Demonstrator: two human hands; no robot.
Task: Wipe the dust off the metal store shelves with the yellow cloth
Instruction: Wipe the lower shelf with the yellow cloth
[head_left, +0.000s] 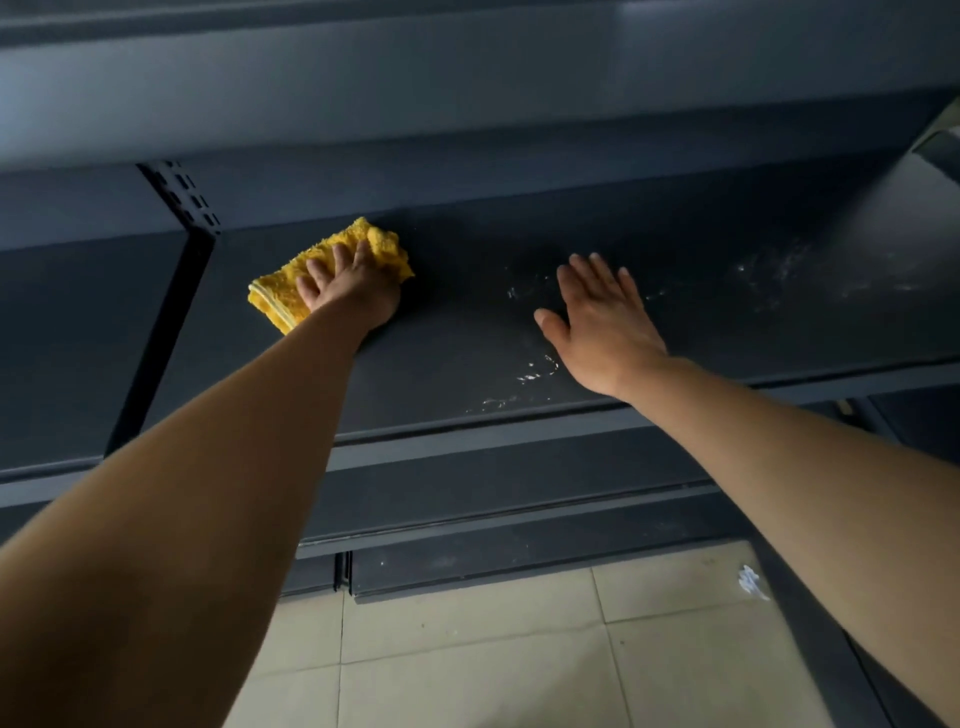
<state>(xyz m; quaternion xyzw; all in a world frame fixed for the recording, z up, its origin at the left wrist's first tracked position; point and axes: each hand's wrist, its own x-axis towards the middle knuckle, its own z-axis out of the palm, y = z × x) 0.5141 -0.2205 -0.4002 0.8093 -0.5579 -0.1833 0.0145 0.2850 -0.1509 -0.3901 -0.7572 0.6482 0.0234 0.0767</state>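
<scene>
Yellow cloth (283, 296), bunched, lies on the dark metal shelf (457, 338), back left, near the slotted upright (187, 200). Left hand (348, 288) presses it down, fingers straight, not curled round it. Right hand (602, 322) lies spread, palm down on the shelf, well right of the cloth. White dust smears (535, 371) sit around that hand, unwiped.

Risks: the cloth could slip from under the flat palm, since nothing grips it. The right palm may smear dust. A forward stroke may push dust onto the lower shelf (493, 488).

No brand, label or writing legible.
</scene>
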